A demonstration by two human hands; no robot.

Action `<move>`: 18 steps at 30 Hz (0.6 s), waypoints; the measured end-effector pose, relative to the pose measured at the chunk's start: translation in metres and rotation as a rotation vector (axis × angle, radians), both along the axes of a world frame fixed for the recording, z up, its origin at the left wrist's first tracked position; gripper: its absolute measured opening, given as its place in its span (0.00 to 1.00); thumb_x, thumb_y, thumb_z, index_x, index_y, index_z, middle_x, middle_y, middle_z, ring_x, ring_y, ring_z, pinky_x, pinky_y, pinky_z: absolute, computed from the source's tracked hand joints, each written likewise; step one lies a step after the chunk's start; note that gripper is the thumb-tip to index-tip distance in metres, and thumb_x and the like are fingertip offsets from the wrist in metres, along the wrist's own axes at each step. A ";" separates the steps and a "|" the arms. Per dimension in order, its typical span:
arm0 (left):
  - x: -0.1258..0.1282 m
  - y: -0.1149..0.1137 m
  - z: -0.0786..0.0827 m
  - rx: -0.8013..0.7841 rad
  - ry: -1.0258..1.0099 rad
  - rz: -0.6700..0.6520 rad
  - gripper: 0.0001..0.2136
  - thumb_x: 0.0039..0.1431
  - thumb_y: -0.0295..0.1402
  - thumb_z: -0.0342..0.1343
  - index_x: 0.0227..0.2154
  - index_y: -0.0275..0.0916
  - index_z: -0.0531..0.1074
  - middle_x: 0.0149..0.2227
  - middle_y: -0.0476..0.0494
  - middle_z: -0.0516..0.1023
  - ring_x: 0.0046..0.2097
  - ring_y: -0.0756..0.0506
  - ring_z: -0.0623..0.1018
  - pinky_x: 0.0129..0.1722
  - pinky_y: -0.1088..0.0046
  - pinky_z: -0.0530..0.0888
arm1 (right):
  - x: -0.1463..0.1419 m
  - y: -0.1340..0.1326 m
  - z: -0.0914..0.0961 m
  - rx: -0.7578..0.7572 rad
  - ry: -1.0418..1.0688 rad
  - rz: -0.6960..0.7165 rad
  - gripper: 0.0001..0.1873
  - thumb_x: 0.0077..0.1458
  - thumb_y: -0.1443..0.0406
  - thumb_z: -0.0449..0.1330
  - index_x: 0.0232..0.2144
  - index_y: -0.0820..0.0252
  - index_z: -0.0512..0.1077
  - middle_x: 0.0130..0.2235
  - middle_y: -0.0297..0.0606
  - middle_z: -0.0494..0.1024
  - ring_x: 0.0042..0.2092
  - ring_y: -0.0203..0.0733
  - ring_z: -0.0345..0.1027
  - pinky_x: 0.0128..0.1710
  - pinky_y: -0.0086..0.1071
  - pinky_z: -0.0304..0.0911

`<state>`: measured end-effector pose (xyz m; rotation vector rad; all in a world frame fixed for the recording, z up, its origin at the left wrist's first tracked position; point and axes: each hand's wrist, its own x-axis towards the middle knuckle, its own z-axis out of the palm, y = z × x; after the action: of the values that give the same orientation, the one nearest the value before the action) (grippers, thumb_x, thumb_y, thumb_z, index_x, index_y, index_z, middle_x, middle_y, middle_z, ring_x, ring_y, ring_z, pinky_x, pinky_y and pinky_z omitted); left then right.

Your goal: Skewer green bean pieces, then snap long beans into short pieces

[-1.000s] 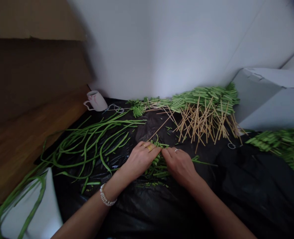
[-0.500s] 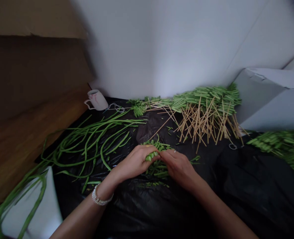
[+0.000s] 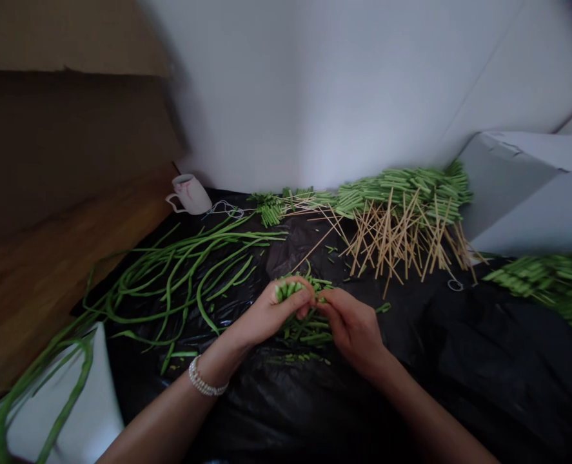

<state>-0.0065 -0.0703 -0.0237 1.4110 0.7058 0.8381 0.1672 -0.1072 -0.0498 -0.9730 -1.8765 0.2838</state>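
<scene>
My left hand (image 3: 286, 306) is closed around a small bundle of cut long bean pieces (image 3: 286, 291), their ends showing above the thumb. Close against its fingertips, my right hand (image 3: 353, 322) pinches a bit of green, which looks like the end of a bean piece (image 3: 321, 299). Under both hands lies a loose pile of cut bean pieces (image 3: 309, 335) on black plastic sheeting (image 3: 266, 399). Whole long beans (image 3: 169, 283) curl across the sheet to the left.
Skewered bean pieces (image 3: 406, 183) with bare bamboo sticks (image 3: 392, 238) are heaped at the back right. More skewered beans (image 3: 551, 283) lie at the right, near a white box (image 3: 522, 193). A mug (image 3: 191, 195) stands back left beside white string (image 3: 225, 208), before a pale wall.
My left hand has turned, so more bean ends show above its thumb. My right hand has shifted slightly right, its fingertips now pinched at the bundle's side.
</scene>
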 end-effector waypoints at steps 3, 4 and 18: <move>0.001 0.004 -0.004 -0.129 -0.238 0.061 0.17 0.62 0.43 0.54 0.24 0.35 0.67 0.21 0.53 0.61 0.25 0.53 0.61 0.27 0.77 0.60 | 0.003 0.001 -0.001 -0.043 0.003 -0.083 0.09 0.66 0.67 0.49 0.35 0.59 0.69 0.29 0.36 0.75 0.31 0.37 0.71 0.31 0.27 0.64; 0.001 0.006 -0.005 -0.143 -0.264 0.090 0.17 0.61 0.44 0.55 0.24 0.35 0.67 0.21 0.53 0.60 0.25 0.53 0.61 0.27 0.77 0.61 | 0.004 0.002 -0.002 -0.073 -0.008 -0.103 0.09 0.66 0.66 0.49 0.37 0.59 0.69 0.29 0.36 0.76 0.30 0.37 0.72 0.30 0.27 0.64; 0.004 0.007 -0.009 0.029 0.162 0.380 0.11 0.50 0.39 0.65 0.29 0.35 0.75 0.23 0.52 0.72 0.25 0.54 0.68 0.27 0.79 0.66 | 0.005 0.007 -0.014 -0.151 -0.297 -0.138 0.25 0.65 0.65 0.51 0.62 0.67 0.57 0.46 0.47 0.79 0.40 0.46 0.75 0.39 0.35 0.68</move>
<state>-0.0025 -0.0628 -0.0324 1.4025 1.1134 1.0375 0.1726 -0.0998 -0.0638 -1.2997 -2.0644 0.2088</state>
